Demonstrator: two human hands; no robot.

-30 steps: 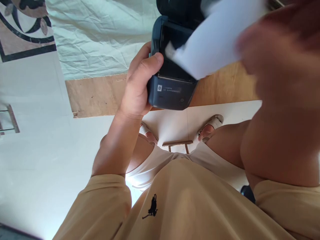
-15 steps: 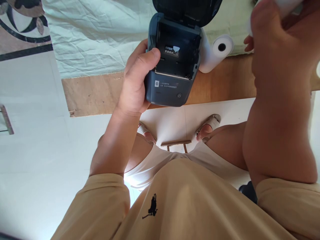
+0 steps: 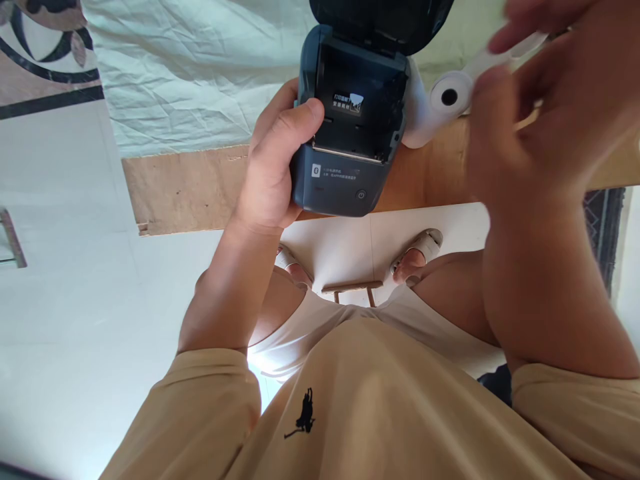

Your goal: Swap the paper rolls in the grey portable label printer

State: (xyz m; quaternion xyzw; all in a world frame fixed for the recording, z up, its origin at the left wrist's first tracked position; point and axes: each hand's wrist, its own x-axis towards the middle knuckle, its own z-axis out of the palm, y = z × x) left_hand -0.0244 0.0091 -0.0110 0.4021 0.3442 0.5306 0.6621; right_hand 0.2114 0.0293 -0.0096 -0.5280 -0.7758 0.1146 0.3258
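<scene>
My left hand (image 3: pixel 280 143) is closed around the left side of a dark blue portable label printer (image 3: pixel 345 177), its thumb over the edge of the paper bay. The printer's black lid (image 3: pixel 380 20) stands raised, and no roll shows inside the bay. Just right of the printer lies a white paper roll (image 3: pixel 435 113) with a dark hole in its end. My right hand (image 3: pixel 545 100) hovers beside it at the upper right, smeared by motion. A white piece (image 3: pixel 527 47), perhaps another roll, shows between its fingers; whether it is gripped I cannot make out.
A pale green cloth (image 3: pixel 200 73) covers much of the wooden table (image 3: pixel 175 190), leaving its front board bare. Below are my legs, sandals (image 3: pixel 425 243) and a small wooden bar (image 3: pixel 353 287) on the tiled floor. A dark patterned mat (image 3: pixel 603 227) lies at the right.
My right hand has swung left and down from the upper right corner, where it held a white roll. The printer in my left hand has shifted slightly to the right.
</scene>
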